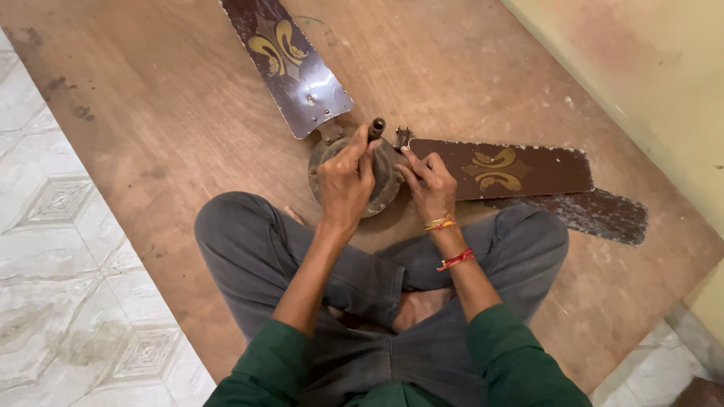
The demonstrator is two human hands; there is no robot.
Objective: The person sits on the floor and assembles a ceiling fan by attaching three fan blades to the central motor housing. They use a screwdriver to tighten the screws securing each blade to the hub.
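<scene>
Fingers first: our left hand [345, 181] is curled down over the round motor housing [381, 185] of the ceiling fan, thumb and forefinger closed around the base of the short downrod stub [376, 126]. Our right hand [430, 188] pinches at the housing's right edge, just beside the blade bracket [402, 136]; we cannot tell what small part or tool, if any, sits in that pinch.

Largest to smallest: wooden board [166, 136] on the tiled floor [53, 249], we sit cross-legged on it, fan lying flat right in front of our shins. Upper blade [290, 64] points away up-left, right blade [513, 169] runs out right, a worn third blade [596, 215] lies partly under it. Housing sits between the blade roots.

Risk, as we judge it: right fingertips are close to the bracket and blade edge, so a slip could nick them. Housing rests on its curved face, so uneven pressing from the left could rock it and swing the blades.
</scene>
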